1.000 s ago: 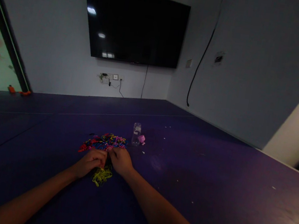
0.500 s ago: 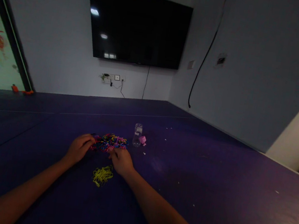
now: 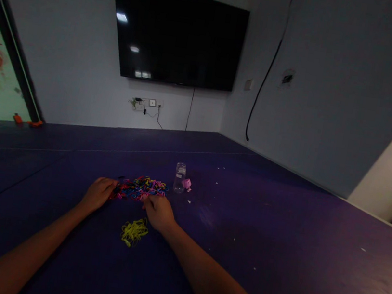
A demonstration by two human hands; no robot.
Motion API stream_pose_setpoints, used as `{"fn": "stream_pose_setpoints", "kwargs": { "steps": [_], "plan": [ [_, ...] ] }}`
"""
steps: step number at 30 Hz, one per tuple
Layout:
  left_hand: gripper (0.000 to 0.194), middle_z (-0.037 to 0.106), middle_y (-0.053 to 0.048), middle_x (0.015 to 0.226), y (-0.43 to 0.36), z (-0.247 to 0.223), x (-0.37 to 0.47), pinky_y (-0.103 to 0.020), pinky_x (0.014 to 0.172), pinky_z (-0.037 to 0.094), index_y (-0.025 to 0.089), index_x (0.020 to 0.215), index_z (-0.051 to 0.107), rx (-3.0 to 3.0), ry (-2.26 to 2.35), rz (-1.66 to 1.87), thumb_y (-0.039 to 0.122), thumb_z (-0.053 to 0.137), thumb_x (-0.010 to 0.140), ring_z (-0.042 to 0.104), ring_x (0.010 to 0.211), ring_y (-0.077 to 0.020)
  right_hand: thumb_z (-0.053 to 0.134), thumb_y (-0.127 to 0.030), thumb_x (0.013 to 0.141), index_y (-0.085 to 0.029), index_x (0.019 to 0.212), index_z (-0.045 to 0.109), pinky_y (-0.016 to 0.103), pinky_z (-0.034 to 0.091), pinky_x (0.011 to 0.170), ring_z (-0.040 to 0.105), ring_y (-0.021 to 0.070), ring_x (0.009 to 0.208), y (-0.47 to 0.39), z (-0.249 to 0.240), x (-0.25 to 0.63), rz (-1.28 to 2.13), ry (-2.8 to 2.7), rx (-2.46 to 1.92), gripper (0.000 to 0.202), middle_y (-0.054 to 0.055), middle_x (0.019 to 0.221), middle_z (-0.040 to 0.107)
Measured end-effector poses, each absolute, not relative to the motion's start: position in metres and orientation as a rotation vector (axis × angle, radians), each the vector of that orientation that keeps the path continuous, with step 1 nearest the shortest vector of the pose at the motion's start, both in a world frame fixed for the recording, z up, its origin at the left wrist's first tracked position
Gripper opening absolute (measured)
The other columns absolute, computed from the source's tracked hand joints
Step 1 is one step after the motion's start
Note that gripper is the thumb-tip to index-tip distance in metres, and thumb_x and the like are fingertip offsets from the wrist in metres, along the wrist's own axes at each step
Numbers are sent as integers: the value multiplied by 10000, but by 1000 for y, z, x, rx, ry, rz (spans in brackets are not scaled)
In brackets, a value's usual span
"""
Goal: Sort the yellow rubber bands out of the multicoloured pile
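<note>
A loose heap of multicoloured rubber bands (image 3: 141, 188) lies on the purple floor between my hands. At its left end, my left hand (image 3: 98, 192) has its fingers closed on some red and dark bands. My right hand (image 3: 160, 211) is curled in a pinch against the heap's near right edge; what its fingertips hold is too small to make out. Closer to me, between the forearms, sits a separate small pile of yellow-green rubber bands (image 3: 134, 232). Just beyond my right hand stands a clear, uncapped bottle (image 3: 179, 179) with a pink cap (image 3: 187, 183) beside it.
White scraps (image 3: 188, 202) are scattered over the purple floor (image 3: 277, 241) to the right. A large black television (image 3: 182, 38) hangs on the back wall above sockets and cords. One black cable (image 3: 262, 88) dangles by the right wall. Orange objects (image 3: 35, 123) lie far left.
My left hand has shifted left, drawing the heap's left end out a little with red bands near its fingertips. My right hand stays almost in place. The view has tilted slightly.
</note>
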State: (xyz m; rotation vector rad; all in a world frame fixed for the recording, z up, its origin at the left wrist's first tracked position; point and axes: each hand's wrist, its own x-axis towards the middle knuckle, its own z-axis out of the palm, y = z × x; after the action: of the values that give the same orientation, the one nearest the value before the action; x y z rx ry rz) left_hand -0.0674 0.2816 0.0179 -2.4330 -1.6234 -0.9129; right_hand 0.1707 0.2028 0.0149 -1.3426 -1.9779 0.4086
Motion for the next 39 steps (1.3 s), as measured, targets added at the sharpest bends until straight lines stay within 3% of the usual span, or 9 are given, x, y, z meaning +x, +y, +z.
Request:
{"fn": "stream_pose_setpoints", "kwargs": {
  "steps": [18,32,36,39],
  "plan": [
    [405,691,-39,960,281,17,-66,-359,871,455,221,893,679,-2552,-1502,-858,389,311,881,591,938,-198,400,-361,923,-167,757,670,203,340,574,589,124,654,202,16,170,432,-1979,-1371,373,37,711,664],
    [490,598,-115,1194,269,29,-64,-437,992,395,151,968,670,-2477,-1568,-1526,517,365,854,555,1098,-228,399,-347,930,-163,763,672,201,355,598,597,124,673,201,17,171,434,-1981,-1345,369,42,728,671],
    [408,656,-81,1108,255,39,-49,-441,946,439,193,896,701,-2467,-1588,-1600,524,481,804,599,1015,-235,395,-353,931,-162,746,666,200,348,590,591,120,658,202,15,170,432,-1979,-1347,380,38,708,663],
    [356,708,-81,944,241,43,-28,-378,801,520,189,799,717,-2704,-1538,-1607,505,559,750,644,885,-228,384,-346,936,-163,734,655,197,329,567,581,113,642,202,15,170,433,-1975,-1339,384,32,696,658]
  ]
}}
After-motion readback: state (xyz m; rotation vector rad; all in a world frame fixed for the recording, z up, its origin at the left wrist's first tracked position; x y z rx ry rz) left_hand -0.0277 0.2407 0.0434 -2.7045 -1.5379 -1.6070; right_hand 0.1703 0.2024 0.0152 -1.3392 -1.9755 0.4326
